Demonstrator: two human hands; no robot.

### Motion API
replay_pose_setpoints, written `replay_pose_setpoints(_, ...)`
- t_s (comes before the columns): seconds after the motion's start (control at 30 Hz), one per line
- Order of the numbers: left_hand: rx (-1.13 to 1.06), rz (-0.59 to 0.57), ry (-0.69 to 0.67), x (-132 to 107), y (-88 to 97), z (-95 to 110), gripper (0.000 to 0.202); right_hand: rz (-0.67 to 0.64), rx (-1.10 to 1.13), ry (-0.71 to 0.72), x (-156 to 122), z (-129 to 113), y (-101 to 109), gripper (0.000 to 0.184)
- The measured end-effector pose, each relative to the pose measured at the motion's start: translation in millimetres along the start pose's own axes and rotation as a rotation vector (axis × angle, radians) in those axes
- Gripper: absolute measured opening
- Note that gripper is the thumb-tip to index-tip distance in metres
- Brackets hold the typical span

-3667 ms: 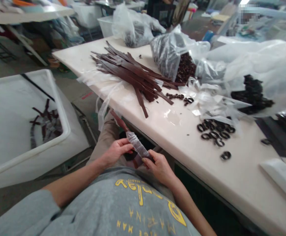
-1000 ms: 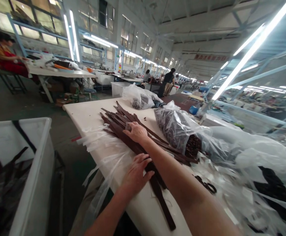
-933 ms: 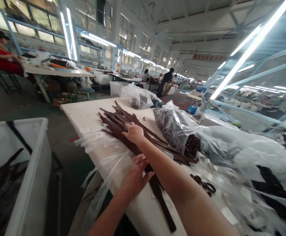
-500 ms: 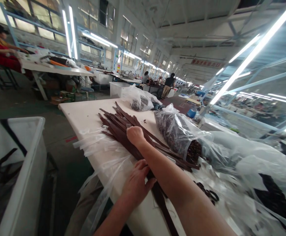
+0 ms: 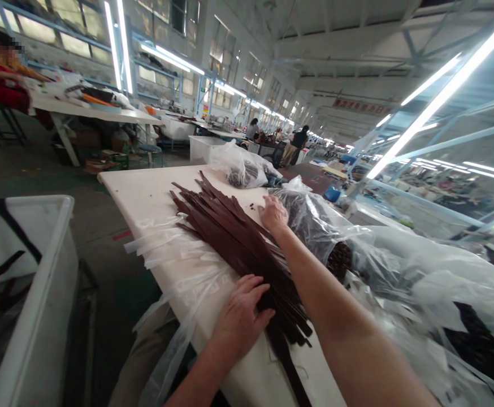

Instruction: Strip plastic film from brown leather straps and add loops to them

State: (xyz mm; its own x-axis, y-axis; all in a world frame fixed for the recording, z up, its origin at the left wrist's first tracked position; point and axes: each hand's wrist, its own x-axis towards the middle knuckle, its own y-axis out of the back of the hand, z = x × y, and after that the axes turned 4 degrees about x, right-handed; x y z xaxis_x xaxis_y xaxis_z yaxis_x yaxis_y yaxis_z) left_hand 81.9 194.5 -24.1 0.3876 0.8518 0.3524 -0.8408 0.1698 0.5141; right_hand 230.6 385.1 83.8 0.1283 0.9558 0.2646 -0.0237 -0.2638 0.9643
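Observation:
A pile of dark brown leather-like strips (image 5: 234,226) lies fanned lengthwise over the pale table (image 5: 145,198). My left hand (image 5: 241,311) rests against the near side of the pile, fingers stretched over the strips and thumb apart. From beneath that spot, one longer strip (image 5: 287,362) runs toward the bottom of the view. Beyond the pile's right side is my right hand (image 5: 274,213), its fingers loosely apart with nothing visible in them. Beside it sits a clear plastic bag (image 5: 310,217) of dark brown pieces. Tiny dark bits (image 5: 252,206) lie just left of the right hand.
Clear plastic strips (image 5: 170,249) hang over the table's left edge. A white bin (image 5: 56,271) with dark straps stands at left. Another filled bag (image 5: 247,167) is at the far end, and loose plastic (image 5: 425,271) covers the right. A seated person (image 5: 1,79) works far left.
My right hand has moved from on top of the strips to beyond their right side. The strips now lie bunched closer together, away from the bag. My left hand has barely shifted.

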Motion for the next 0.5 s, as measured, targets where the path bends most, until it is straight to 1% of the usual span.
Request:
replay_pose_setpoints(0.13, -0.008, -0.001, 0.005, 0, -0.8, -1, 0.047, -0.172, 0.059, 0.113, -3, -26, -28, 0.042)
replay_pose_setpoints(0.23, -0.007, -0.002, 0.006, 0, -0.2, 0, 0.047, -0.262, 0.061, 0.115, 1, -37, -38, 0.035)
replay_pose_setpoints(0.37, -0.001, -0.013, 0.025, 2, 0.3, 1, 0.047, -0.296, 0.041, 0.097, 6, -38, -37, 0.030)
replay_pose_setpoints(0.5, 0.005, -0.001, 0.006, 3, -2.3, -2, 0.046, -0.236, 0.038, 0.060, 0, -38, -24, 0.029)
